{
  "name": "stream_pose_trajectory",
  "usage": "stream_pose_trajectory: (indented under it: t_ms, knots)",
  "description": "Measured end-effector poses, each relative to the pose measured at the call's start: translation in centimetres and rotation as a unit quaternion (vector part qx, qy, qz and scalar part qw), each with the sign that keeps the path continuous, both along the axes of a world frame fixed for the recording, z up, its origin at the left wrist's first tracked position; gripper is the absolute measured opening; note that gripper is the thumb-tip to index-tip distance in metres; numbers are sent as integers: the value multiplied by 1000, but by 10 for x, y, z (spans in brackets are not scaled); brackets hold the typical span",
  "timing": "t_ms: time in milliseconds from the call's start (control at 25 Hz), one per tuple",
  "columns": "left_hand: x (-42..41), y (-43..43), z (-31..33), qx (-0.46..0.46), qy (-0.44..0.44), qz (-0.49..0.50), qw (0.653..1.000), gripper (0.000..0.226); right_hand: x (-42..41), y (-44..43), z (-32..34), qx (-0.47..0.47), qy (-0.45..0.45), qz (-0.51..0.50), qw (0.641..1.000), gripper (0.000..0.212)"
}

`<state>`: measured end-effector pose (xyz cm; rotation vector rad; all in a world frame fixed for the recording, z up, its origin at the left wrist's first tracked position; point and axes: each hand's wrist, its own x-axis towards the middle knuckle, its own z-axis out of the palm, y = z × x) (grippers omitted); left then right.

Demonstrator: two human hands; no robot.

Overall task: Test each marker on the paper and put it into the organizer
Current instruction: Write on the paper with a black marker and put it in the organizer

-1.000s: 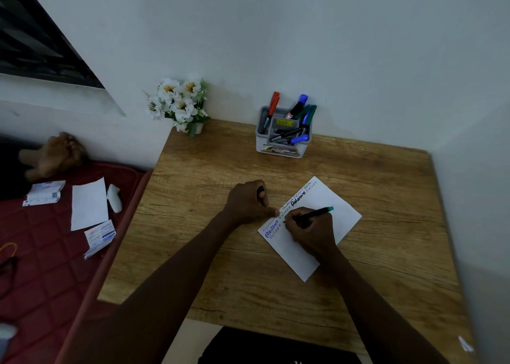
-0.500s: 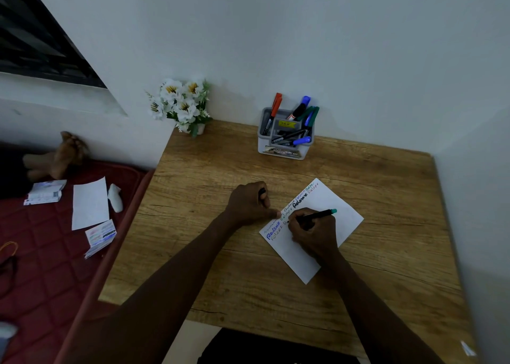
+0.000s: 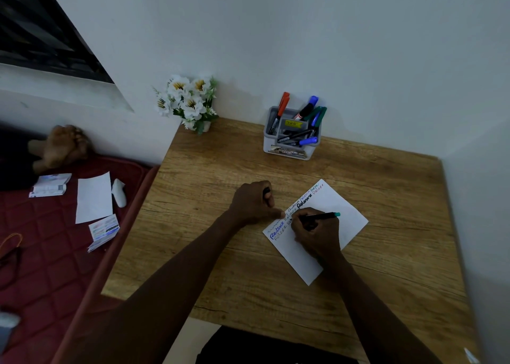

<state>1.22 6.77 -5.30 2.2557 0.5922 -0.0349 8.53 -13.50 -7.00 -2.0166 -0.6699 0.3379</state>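
Observation:
A white sheet of paper (image 3: 342,212) lies tilted on the wooden desk (image 3: 209,176), with coloured words written along its upper left edge. My right hand (image 3: 317,234) holds a black marker with a teal end (image 3: 321,216), its tip down on the paper. My left hand (image 3: 255,202) is fisted around a small dark object, probably the cap (image 3: 266,191), and one finger presses the paper's left edge. A grey organizer (image 3: 291,136) stands at the back of the desk with several markers in it, red, blue and green among them.
A small pot of white flowers (image 3: 190,103) sits at the desk's back left corner. Walls close off the back and right. To the left is a red mattress (image 3: 41,253) with papers, a white object and another person's foot (image 3: 63,145).
My right hand has crept slightly rightward along the written line with the marker. The left hand has stayed on the paper's edge.

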Motion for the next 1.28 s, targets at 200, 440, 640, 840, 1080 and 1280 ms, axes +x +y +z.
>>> stream_pose_trajectory:
  t_ms: [200, 440, 640, 840, 1080, 1280]
  knots:
    - [0, 0, 2, -2, -3, -4, 1000, 54, 1, 1, -1, -9, 0, -6, 1000, 22]
    - [0, 0, 4, -1, -4, -6, 1000, 54, 3, 1, -3, -1, -10, -10, 1000, 14]
    - [0, 1, 3, -4, -2, -6, 1000, 54, 4, 0, -7, 4, -18, -4, 1000, 10]
    - [-1, 0, 4, -8, -4, -5, 1000, 55, 6, -1, -10, -12, -5, -15, 1000, 8]
    - [-1, 0, 4, -9, -1, -5, 1000, 55, 4, 1, 0, -8, -6, -15, 1000, 10]
    - [-1, 0, 5, -8, -7, -7, 1000, 54, 5, 2, -2, -24, 6, -32, 999, 5]
